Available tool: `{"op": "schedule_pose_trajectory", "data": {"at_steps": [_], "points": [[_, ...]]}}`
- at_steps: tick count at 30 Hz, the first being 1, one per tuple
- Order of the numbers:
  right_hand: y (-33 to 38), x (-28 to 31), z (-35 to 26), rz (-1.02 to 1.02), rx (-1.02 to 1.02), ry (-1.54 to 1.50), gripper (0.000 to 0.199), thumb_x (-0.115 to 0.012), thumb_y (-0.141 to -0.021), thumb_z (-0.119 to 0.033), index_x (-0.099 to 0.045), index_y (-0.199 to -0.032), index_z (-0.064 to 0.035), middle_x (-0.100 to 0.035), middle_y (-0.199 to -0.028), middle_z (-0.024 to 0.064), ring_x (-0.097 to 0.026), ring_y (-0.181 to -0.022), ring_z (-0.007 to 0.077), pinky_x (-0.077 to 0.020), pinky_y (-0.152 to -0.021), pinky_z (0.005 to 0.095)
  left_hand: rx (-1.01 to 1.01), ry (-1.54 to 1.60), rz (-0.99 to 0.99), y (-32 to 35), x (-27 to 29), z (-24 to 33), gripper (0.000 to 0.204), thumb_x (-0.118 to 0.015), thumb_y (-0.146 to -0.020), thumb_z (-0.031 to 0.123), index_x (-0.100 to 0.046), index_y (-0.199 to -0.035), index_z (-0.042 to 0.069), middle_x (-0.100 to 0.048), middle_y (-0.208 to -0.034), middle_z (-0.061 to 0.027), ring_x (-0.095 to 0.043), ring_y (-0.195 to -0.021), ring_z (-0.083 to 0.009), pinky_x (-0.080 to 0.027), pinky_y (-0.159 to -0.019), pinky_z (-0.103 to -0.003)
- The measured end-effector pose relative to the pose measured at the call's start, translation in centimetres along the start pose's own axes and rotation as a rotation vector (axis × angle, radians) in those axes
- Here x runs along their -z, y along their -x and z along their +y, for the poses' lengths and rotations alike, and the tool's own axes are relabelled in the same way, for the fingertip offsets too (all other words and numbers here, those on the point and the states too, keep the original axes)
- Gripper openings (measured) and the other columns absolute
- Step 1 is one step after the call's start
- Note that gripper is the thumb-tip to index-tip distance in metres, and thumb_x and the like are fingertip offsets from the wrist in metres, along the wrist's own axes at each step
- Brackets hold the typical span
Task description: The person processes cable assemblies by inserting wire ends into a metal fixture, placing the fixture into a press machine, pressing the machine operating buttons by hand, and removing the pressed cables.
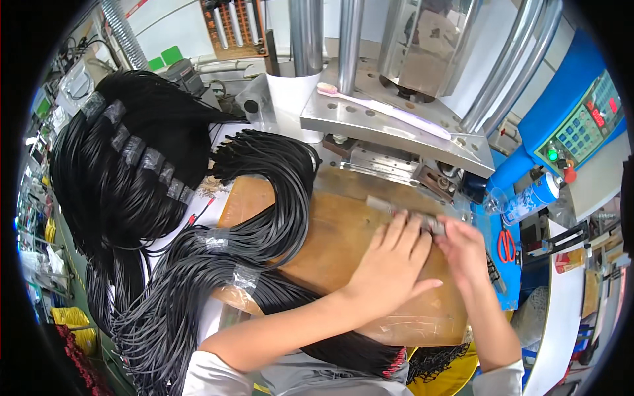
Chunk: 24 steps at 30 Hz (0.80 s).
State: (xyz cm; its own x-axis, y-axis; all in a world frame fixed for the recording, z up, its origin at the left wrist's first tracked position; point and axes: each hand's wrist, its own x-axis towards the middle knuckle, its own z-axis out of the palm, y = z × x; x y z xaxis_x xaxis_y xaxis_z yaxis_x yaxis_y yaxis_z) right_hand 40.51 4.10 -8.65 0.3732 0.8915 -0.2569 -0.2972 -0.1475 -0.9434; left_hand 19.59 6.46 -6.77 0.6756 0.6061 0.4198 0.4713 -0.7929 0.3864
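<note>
Hands at work on a brown board (343,244) under the head camera: I watch my left hand (389,264) lie flat, its fingers spread and stretched forward, the tips touching a small grey metal block (432,224) that sits just ahead of them. My right hand (465,251) is just beside the left, curled over the near end of the same block; I cannot tell whether its fingers pinch the piece or only rest on it, since motion blurs them. To the left of my left hand, a thick bundle of black cables (277,198) loops across the board, bound with clear tape. Beyond both hands stands a steel press plate (396,129) with a pink toothbrush (383,109) lying on it. To the right of my right hand lie red-handled scissors (506,245) and a blue spray can (531,198).
</note>
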Motion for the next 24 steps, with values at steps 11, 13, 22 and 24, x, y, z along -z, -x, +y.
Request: {"op": "schedule_pose_trajectory", "data": {"at_steps": [11,13,22,24], "points": [[-19.4,-3.1,-0.6,-0.019,0.386,-0.069,0.028,-0.057,-0.102,-0.011,-0.059,-0.129,-0.0062,-0.063,-0.124,0.0085,-0.06,-0.108,0.0196,-0.0514,-0.09,0.0356,-0.073,-0.281,0.064,-5.3,-0.3,-8.1,0.023,-0.062,-0.091,0.018,-0.064,-0.106,0.0,-0.064,-0.101,-0.0115,-0.06,-0.098,-0.0266,-0.052,-0.087,-0.039],[-20.2,-5.7,-0.4,0.032,0.347,-0.25,0.027,-0.054,-0.103,-0.01,-0.059,-0.129,-0.0058,-0.062,-0.129,0.0091,-0.058,-0.115,0.0204,-0.0489,-0.097,0.0346,-0.115,-0.342,0.123,-6.4,-0.5,-10.0,0.013,-0.064,-0.081,0.01,-0.065,-0.092,0.002,-0.066,-0.091,-0.0122,-0.064,-0.092,-0.0274,-0.054,-0.082,-0.038],[-18.0,-9.7,-2.0,-0.044,0.47,0.287,0.036,-0.056,-0.102,-0.018,-0.061,-0.135,-0.0025,-0.063,-0.133,0.0151,-0.057,-0.124,0.0248,-0.0442,-0.108,0.0369,-0.146,-0.297,0.005,-8.1,-2.2,-12.1,0.009,-0.067,-0.081,0.01,-0.067,-0.086,0.003,-0.066,-0.088,-0.0108,-0.067,-0.086,-0.026,-0.054,-0.078,-0.036],[-19.7,-8.2,-1.4,-0.023,0.725,0.651,0.038,-0.056,-0.101,-0.02,-0.061,-0.135,-0.0033,-0.062,-0.135,0.0164,-0.056,-0.125,0.0283,-0.0435,-0.109,0.0397,-0.232,-0.311,0.041,-8.6,-1.4,-11.9,0.017,-0.07,-0.087,0.019,-0.067,-0.087,0.003,-0.065,-0.09,-0.0102,-0.066,-0.089,-0.0275,-0.052,-0.082,-0.039]]}}
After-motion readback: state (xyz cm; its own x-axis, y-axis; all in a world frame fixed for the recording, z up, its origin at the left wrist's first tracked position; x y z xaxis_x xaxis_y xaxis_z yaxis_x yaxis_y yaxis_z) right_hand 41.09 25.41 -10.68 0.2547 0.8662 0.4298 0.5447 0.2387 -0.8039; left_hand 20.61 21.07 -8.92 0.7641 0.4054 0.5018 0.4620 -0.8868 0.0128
